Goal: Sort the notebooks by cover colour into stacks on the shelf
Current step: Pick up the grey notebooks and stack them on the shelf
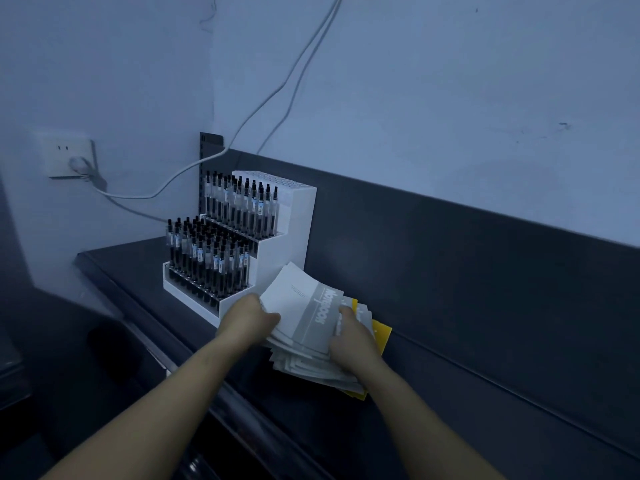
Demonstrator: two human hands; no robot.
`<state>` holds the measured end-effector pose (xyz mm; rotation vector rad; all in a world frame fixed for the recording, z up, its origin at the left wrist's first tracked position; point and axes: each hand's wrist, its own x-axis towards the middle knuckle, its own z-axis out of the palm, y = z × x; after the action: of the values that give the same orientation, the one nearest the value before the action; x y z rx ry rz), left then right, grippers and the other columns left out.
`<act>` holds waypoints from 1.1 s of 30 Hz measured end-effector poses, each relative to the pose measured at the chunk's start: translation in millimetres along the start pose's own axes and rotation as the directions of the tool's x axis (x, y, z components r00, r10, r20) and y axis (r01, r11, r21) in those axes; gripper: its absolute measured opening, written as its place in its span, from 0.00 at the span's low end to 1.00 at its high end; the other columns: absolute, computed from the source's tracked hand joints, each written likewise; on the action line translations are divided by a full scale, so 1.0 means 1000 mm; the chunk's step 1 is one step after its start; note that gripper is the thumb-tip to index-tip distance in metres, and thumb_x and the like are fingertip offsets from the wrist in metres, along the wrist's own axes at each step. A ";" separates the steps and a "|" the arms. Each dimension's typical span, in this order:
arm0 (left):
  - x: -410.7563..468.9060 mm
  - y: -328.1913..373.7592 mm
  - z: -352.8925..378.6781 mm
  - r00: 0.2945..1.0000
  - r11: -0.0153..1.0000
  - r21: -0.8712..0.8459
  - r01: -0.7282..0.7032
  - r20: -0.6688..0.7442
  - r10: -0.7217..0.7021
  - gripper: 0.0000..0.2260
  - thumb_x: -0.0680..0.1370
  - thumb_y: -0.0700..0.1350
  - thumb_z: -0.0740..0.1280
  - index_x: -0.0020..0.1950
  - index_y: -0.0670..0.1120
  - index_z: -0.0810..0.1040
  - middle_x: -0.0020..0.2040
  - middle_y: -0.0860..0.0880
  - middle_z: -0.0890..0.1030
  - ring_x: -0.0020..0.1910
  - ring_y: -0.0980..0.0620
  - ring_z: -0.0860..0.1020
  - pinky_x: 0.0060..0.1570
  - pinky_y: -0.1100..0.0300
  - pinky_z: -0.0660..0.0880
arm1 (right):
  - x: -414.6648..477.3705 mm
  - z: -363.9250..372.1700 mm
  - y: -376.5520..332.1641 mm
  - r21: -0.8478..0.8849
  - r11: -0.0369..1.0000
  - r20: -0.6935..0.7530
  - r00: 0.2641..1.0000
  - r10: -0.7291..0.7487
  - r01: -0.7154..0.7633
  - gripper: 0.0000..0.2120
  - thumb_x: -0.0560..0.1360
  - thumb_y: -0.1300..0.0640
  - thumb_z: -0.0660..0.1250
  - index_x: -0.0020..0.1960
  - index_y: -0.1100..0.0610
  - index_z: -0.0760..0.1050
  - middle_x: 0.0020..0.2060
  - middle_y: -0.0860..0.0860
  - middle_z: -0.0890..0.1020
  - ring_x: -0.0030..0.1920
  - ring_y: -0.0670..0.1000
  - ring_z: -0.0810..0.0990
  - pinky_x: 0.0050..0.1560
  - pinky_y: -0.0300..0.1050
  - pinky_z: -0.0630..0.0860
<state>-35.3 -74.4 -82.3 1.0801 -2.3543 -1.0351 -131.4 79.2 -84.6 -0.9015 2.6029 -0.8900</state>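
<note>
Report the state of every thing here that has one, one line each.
left hand: grips the left edge of the lifted grey notebooks.
right hand: fingers curled over the right side of the notebook pile.
grey notebooks: top ones raised and tilted.
notebook pile: unsorted, fanned on the shelf.
yellow notebooks: underneath, poking out right.
pen stand: upright, lower tiers full, top tier empty.
plug: in the wall socket.

Shelf [450,358]: I see it run along wall [450,98], panel [450,244] behind.
Rack [294,230]: on shelf, left end; pens [207,258] stand in it.
Notebooks [311,317]: piled on shelf, just right of rack.
L hand [247,318]: grips their left edge.
R hand [353,337]: grips their right side.
Socket [69,157]: on wall, left of rack.
</note>
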 end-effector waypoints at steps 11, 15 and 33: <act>-0.011 0.005 0.005 0.991 0.987 0.143 -0.079 -0.093 0.093 0.10 0.73 0.46 0.69 0.51 0.43 0.77 0.45 0.47 0.81 0.44 0.47 0.78 0.38 0.58 0.73 | -0.003 -0.001 -0.002 0.124 0.982 -0.003 0.990 0.141 -0.139 0.28 0.71 0.62 0.56 0.70 0.49 0.62 0.45 0.50 0.75 0.55 0.57 0.77 0.60 0.54 0.74; -0.012 0.005 0.007 0.998 0.986 0.160 -0.045 -0.029 0.051 0.10 0.74 0.47 0.68 0.50 0.44 0.71 0.45 0.47 0.77 0.44 0.46 0.76 0.38 0.58 0.71 | 0.003 0.002 0.007 0.272 0.947 0.014 0.984 0.176 -0.173 0.33 0.66 0.58 0.55 0.71 0.46 0.60 0.54 0.51 0.78 0.56 0.56 0.76 0.60 0.58 0.74; -0.009 0.015 -0.004 0.998 0.834 -0.551 0.022 -0.038 -0.051 0.08 0.78 0.34 0.59 0.55 0.42 0.72 0.44 0.44 0.76 0.44 0.42 0.75 0.37 0.52 0.75 | -0.003 -0.011 0.000 0.516 0.849 -0.036 0.987 0.154 -0.114 0.18 0.82 0.48 0.54 0.65 0.57 0.68 0.50 0.47 0.73 0.52 0.50 0.74 0.56 0.48 0.72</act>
<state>-35.0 -62.8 -69.1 0.9054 -1.8097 -1.5521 -133.4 86.1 -76.2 -0.5359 2.2576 -1.5013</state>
